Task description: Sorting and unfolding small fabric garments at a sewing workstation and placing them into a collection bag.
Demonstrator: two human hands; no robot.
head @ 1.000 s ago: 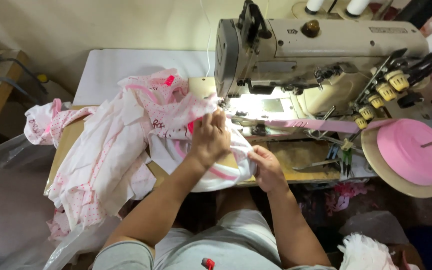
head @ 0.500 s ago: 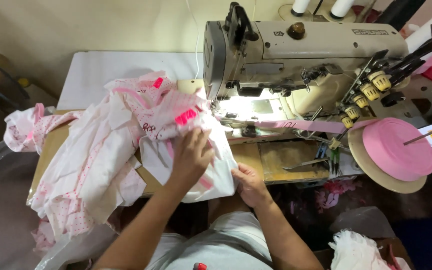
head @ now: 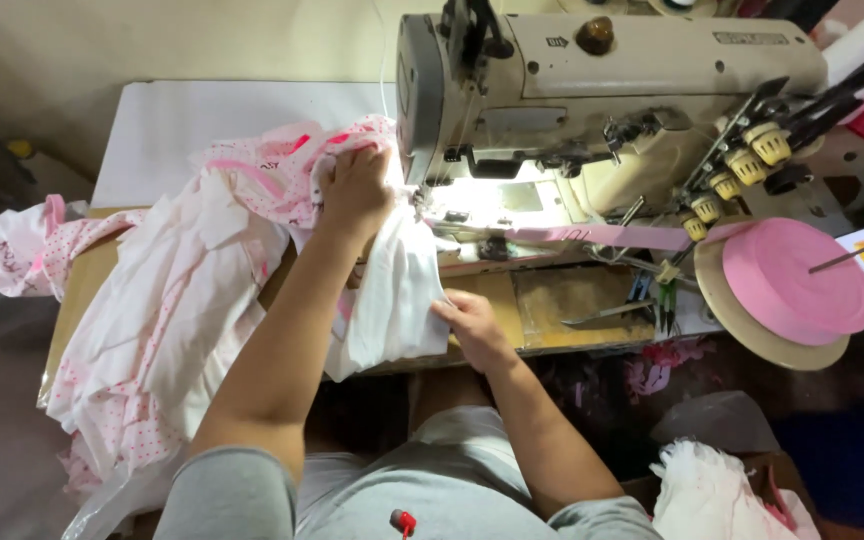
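Observation:
A white garment piece with pink trim [head: 392, 290] hangs over the front edge of the sewing table, just left of the lit needle area of a cream industrial sewing machine [head: 592, 90]. My left hand [head: 357, 190] is stretched forward and grips the top of this garment beside the machine head. My right hand [head: 472, 325] pinches its lower right edge near the table front. A pink binding tape [head: 602, 236] runs from the needle area rightwards to a pink tape roll [head: 797, 275].
A heap of white and pink dotted garments [head: 162, 320] covers the left side of the wooden table [head: 567, 305] and spills over its edge. A white board [head: 222, 110] lies behind. Thread tension knobs [head: 742, 165] stick out at the right. White fabric [head: 712, 490] sits lower right.
My left hand has moved forward and up from the garment's middle to its top by the machine head. My right hand slid slightly right along the lower edge. The camera view shifted.

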